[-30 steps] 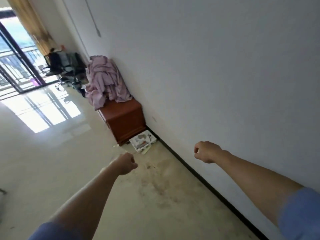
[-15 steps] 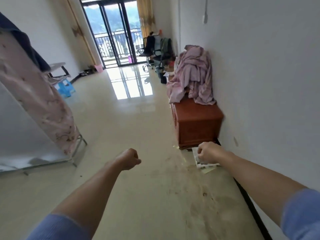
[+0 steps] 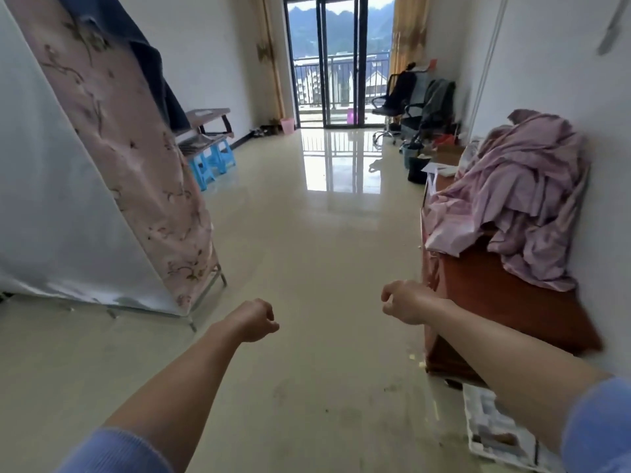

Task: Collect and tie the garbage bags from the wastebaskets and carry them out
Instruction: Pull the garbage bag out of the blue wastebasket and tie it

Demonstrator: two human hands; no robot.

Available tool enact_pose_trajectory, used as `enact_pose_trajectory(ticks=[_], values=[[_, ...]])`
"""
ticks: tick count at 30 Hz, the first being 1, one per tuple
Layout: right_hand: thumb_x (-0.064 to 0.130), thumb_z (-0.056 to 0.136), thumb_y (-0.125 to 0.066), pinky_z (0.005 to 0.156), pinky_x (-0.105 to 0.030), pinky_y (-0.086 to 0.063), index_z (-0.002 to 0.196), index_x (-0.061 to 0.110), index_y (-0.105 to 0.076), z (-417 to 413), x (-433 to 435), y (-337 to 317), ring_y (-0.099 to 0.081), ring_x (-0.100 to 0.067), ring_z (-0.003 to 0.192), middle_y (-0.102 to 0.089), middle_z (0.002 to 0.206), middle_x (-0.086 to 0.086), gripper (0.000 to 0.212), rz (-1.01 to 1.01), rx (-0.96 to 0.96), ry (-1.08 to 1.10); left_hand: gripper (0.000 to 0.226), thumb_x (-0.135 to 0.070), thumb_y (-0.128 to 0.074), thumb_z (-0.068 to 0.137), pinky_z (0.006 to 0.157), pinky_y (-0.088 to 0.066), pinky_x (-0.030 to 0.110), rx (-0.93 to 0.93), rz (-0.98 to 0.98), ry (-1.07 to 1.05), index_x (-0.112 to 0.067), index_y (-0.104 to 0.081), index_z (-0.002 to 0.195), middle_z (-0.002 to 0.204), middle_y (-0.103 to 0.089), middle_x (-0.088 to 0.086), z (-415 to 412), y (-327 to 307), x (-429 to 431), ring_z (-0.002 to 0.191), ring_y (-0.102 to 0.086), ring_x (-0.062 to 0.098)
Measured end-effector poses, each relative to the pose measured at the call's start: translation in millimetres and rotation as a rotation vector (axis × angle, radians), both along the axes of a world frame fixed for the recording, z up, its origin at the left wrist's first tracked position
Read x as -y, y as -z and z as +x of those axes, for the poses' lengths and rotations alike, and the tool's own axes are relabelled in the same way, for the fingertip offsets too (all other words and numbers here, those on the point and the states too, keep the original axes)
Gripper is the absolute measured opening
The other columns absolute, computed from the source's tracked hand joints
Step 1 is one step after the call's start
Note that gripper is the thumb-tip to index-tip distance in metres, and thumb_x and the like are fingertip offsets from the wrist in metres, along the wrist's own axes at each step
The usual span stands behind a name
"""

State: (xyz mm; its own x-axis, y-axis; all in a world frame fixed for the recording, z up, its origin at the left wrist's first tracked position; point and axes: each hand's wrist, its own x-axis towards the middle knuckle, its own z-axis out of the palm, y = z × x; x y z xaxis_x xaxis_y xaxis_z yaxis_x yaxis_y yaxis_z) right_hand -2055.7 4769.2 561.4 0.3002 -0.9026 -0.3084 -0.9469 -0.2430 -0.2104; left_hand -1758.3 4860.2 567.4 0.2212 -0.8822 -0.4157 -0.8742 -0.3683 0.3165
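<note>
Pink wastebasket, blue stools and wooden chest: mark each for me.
pink wastebasket (image 3: 287, 126), head view, front wall.
blue stools (image 3: 204, 169), head view, nearer stool's side.
wooden chest (image 3: 495, 302), head view, bare top surface.

The view has swung from the wall (image 3: 546, 80) toward the balcony door (image 3: 338, 59).

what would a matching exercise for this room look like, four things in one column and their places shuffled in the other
Things:
1. pink wastebasket
2. blue stools
3. heap of pink cloth
4. black office chair

Places:
a. on top of the brown chest at the right wall
b. far left corner, beside the balcony door
c. far right, near the yellow curtain
d. below the bench by the left wall

Pairs: 1-b, 2-d, 3-a, 4-c
</note>
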Motion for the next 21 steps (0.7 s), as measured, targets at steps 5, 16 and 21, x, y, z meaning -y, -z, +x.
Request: enact_pose_trajectory(ticks=[5, 16, 21], values=[[0.038, 0.091, -0.056, 0.094, -0.031, -0.047, 0.123, 0.027, -0.059, 28, 147, -4, -0.058, -0.023, 0.114, -0.059, 0.129, -0.002, 0.034, 0.0, 0.006, 0.086, 0.023, -0.03, -0.064, 0.088, 0.06, -0.046, 0.024, -0.034, 0.009, 0.007, -0.011, -0.065, 0.101, 0.082, -0.065, 0.01, 40, -7, 154, 0.069, -0.059, 0.024], [0.04, 0.085, -0.059, 0.09, -0.028, -0.047, 0.119, 0.027, -0.062, 11, 454, -2, -0.059, -0.022, 0.112, -0.061, 0.127, -0.001, 0.036, -0.005, 0.028, 0.264, 0.031, -0.033, -0.062, 0.09, 0.073, -0.047, 0.025, -0.016, -0.016, 0.203, -0.011, -0.062, 0.112, 0.112, -0.067, 0.015, 28, -17, 496, 0.079, -0.056, 0.021], [0.039, 0.083, -0.062, 0.088, -0.026, -0.05, 0.116, 0.027, -0.064, 16, 620, 18, -0.062, -0.02, 0.105, -0.061, 0.124, 0.0, 0.035, 0.04, 0.048, 0.267, 0.033, -0.032, -0.061, 0.09, 0.069, -0.05, 0.025, 0.007, 0.037, 0.198, -0.01, -0.061, 0.114, 0.103, -0.066, 0.015, 37, -10, 646, 0.091, -0.066, 0.028]])
